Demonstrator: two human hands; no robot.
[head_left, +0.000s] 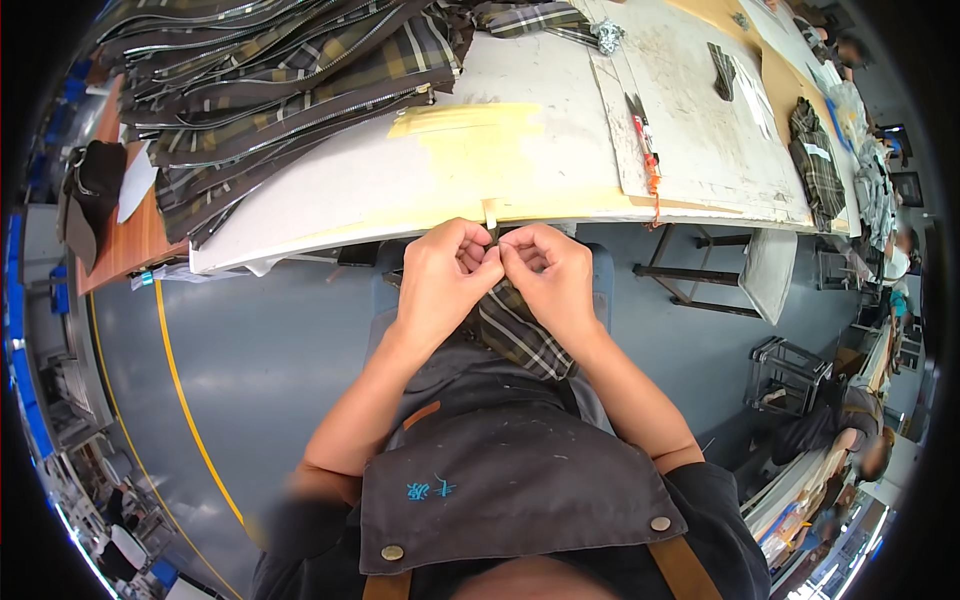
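My left hand (pixel 447 274) and my right hand (pixel 551 272) meet at the table's front edge, fingers pinched close together. Between them they grip the upper end of a plaid fabric piece (pixel 520 335) in dark, olive and white checks. The rest of that cloth hangs down over my lap, against the dark apron (pixel 520 480). Just past my fingertips, a short pale strip (pixel 489 212) stands at the table edge. My fingers hide the exact spot being pinched.
A big stack of plaid pieces with zippers (pixel 300 90) covers the table's left side. Red-handled scissors (pixel 644 140) lie on a board to the right. Yellow tape (pixel 465 122) marks the white tabletop (pixel 370 170). A stool (pixel 700 265) stands beneath, and a person (pixel 835 425) sits far right.
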